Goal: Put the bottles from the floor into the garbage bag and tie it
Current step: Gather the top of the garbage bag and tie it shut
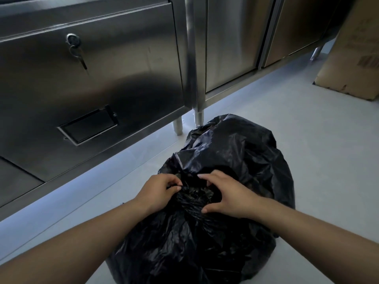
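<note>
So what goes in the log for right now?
stage: tying | left hand: gripping bag neck | right hand: gripping bag neck | garbage bag: on floor

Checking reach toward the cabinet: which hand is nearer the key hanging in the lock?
Left. The left hand grips the garbage bag on the side below the key; the right hand is farther right.

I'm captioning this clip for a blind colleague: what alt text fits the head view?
Both hands, left hand and right hand, pinch the gathered neck of a full black garbage bag standing on a pale floor. Steel cabinets stand behind it, a cardboard box at far right; no bottles show.
</note>
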Action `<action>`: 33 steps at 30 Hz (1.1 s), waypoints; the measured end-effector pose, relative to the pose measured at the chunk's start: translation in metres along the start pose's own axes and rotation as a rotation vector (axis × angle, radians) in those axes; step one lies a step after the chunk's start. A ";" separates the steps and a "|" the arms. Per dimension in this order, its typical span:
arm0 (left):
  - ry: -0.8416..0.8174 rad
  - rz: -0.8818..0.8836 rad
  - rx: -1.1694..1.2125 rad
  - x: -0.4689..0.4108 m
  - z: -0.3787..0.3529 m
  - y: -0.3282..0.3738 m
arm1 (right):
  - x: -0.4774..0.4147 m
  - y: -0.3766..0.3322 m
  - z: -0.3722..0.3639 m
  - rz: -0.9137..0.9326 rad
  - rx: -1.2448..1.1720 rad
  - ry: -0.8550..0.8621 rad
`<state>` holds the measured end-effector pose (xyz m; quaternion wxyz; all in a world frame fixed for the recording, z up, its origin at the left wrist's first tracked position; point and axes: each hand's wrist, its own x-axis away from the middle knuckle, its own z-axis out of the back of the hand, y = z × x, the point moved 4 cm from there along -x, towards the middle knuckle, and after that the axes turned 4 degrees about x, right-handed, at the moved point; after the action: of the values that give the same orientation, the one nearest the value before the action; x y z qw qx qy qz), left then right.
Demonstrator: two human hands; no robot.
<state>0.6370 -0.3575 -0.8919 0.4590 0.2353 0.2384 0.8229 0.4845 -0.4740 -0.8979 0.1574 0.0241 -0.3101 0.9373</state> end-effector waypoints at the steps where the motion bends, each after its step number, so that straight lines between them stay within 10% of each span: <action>1: 0.000 0.009 0.021 0.002 0.001 -0.004 | -0.003 -0.006 0.000 0.060 0.076 -0.013; 13: -0.013 0.262 0.584 0.006 -0.003 -0.002 | -0.015 -0.025 -0.016 0.194 -0.123 0.114; 33: -0.193 0.063 0.164 0.026 0.022 -0.020 | -0.023 0.004 0.026 -0.175 -0.336 0.468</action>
<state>0.6511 -0.3218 -0.8829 0.4330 0.3575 0.2521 0.7881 0.5039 -0.4995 -0.8824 0.3064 -0.1924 -0.4129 0.8358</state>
